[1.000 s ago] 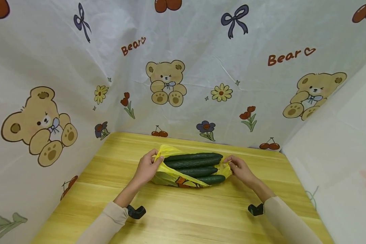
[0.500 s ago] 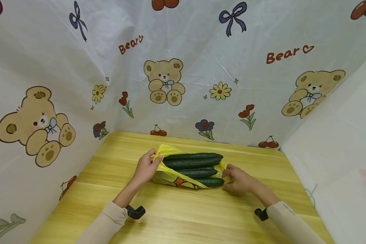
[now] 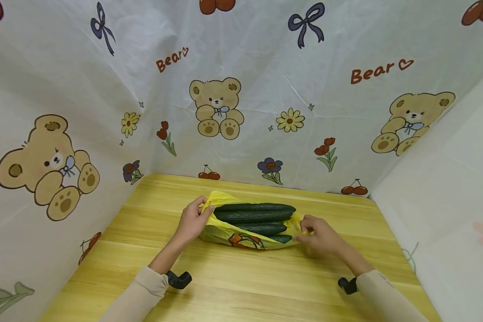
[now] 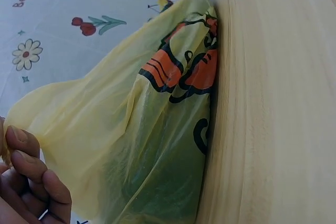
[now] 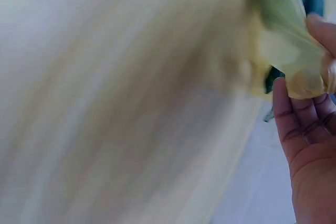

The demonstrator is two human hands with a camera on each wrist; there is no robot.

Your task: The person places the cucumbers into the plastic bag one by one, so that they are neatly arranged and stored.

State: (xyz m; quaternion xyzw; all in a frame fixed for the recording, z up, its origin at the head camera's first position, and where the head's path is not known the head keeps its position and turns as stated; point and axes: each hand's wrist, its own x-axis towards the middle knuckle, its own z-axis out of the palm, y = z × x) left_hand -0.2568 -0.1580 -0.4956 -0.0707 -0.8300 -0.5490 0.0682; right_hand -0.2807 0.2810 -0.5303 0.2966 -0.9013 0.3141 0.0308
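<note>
A thin yellow plastic bag (image 3: 225, 232) with an orange and black print lies on the table, its opening facing up. Several dark green cucumbers (image 3: 257, 216) lie side by side in it, the nearest one partly covered by the bag's front edge. My left hand (image 3: 193, 220) pinches the bag's rim at the left end; in the left wrist view the fingers (image 4: 30, 166) curl on the gathered plastic. At the right end my right hand (image 3: 319, 235) grips the bag's edge, and the right wrist view shows thumb and fingers (image 5: 294, 114) holding the plastic.
The wooden table (image 3: 241, 286) runs up to a white cloth (image 3: 261, 80) printed with bears and flowers, hung at the back and sides. Dark devices (image 3: 180, 280) sit at both wrists, over the table.
My right hand has moved from the bag's far right corner toward the near side and pulled the front edge up over the nearest cucumber. The left hand keeps its hold.
</note>
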